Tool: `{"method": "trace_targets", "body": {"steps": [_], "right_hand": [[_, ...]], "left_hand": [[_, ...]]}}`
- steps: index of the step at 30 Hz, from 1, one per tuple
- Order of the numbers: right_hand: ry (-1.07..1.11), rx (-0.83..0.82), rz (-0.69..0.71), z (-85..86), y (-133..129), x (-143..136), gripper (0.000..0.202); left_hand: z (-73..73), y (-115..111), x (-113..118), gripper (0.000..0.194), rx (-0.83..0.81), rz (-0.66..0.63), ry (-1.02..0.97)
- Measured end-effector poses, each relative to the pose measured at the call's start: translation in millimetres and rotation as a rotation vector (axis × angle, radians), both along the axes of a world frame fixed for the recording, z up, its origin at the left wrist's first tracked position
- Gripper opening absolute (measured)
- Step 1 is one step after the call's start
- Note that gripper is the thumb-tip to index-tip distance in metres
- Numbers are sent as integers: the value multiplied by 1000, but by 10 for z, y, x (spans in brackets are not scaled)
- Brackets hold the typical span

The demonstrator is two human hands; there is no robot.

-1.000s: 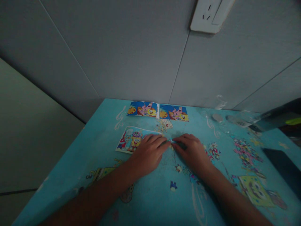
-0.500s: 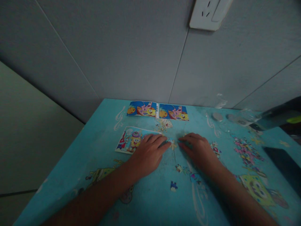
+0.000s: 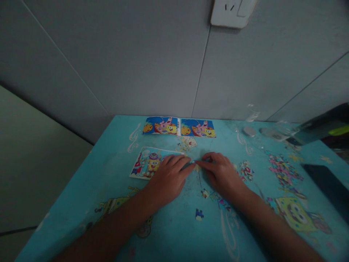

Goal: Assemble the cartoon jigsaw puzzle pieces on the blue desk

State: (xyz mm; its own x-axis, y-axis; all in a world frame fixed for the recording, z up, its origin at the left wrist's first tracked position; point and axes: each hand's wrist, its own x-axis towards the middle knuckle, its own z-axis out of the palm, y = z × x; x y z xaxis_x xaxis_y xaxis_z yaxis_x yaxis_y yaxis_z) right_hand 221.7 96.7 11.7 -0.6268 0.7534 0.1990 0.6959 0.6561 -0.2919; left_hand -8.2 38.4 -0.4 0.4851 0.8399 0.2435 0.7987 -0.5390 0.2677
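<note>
My left hand [image 3: 171, 176] lies over the right part of a cartoon picture card [image 3: 144, 163], its thumb and fingers closed near a small light-blue piece [image 3: 192, 161]. My right hand [image 3: 220, 173] reaches in from the right, its index fingertip meeting that piece and its other fingers curled. The piece is mostly covered by fingertips. Several loose puzzle pieces [image 3: 205, 193] lie just below the hands, and one blue and white piece [image 3: 199, 214] sits apart, nearer to me.
Two blue cartoon cards [image 3: 160, 126] lie by the wall. Piles of puzzle pieces [image 3: 285, 170] are on the right, near a dark flat object [image 3: 325, 183]. Clear containers with a round lid [image 3: 249, 131] and a dark bottle [image 3: 321, 125] stand or lie at the back right.
My right hand has moved left, so its index fingertip now meets my left fingertips. The view has shifted slightly; my left hand stays over the card.
</note>
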Motion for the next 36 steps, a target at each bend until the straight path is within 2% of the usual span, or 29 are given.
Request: {"method": "trace_targets", "body": {"steps": [8,12,18,22,28,36], "right_hand": [[-72,41,8,14,-27,-43,51],[-28,5,-2,45,-27,-31,49],[142,-14,-217,119,167,220,34],[91,-122,-228,145,213,309,21],[1,-160,-262,72,143,212,18],[36,-187,-231,-11,197,213,16]], "left_hand": [[-21,9,-10,47,42,-13,-22],[-13,8,-9,46,26,-13,-4],[4,17,-23,43,37,-25,-30],[-12,17,-29,45,24,-27,-25],[-31,17,-36,45,14,-25,-6],[-17,3,-32,47,22,-35,-10]]}}
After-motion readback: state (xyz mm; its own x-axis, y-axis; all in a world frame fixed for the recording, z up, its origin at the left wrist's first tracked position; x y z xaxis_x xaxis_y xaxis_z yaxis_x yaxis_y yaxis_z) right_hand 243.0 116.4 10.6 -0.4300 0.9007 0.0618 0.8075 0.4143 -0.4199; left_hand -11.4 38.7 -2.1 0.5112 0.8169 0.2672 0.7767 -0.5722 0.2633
